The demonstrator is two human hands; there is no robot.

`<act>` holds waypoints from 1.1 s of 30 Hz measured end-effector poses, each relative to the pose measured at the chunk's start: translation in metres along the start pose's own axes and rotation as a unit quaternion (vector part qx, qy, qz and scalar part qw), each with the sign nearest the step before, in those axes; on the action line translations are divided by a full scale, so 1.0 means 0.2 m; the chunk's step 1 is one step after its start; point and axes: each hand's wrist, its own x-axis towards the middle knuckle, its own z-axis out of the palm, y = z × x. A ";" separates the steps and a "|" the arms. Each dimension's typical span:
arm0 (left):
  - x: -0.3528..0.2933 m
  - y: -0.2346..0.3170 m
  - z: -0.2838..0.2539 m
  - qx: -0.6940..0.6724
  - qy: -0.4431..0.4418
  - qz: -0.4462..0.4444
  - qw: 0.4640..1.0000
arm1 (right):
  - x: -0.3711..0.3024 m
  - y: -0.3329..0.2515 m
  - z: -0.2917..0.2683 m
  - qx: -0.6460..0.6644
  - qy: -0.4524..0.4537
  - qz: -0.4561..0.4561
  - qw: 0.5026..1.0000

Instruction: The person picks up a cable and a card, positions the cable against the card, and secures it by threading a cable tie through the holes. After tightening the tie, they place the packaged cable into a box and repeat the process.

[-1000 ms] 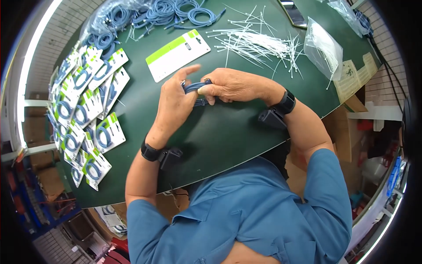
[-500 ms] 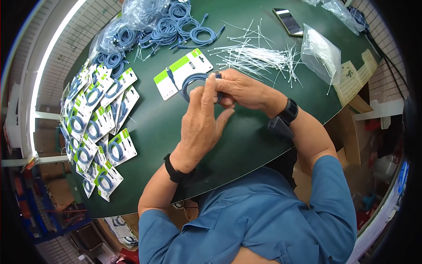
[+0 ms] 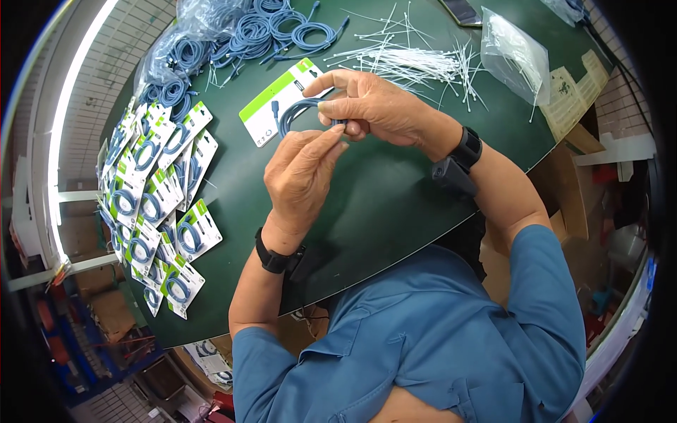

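The table (image 3: 395, 201) has a smooth, dark green top, and its near edge appears curved in this wide view. At the left, one long light (image 3: 63, 99) shines very white, next to a pale wall (image 3: 134, 56) with a grid of lines. A blue rack (image 3: 74, 345) stands at the lower left, and brown cardboard (image 3: 575, 194) is below the table's right side.

Plenty of bare tabletop (image 3: 384, 204) nearside of the right hand (image 3: 384, 106), a lane clear to the near edge! Over on the left, carded cables (image 3: 151, 203) wall things off; beyond, coiled cables (image 3: 240, 29) and zip ties (image 3: 423, 65) (a spiky sprawl) crowd the far side.
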 end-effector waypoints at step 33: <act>-0.01 -0.01 -0.33 -0.054 -0.194 0.057 0.978 | -0.10 -0.18 0.09 -0.331 -0.197 -0.083 0.919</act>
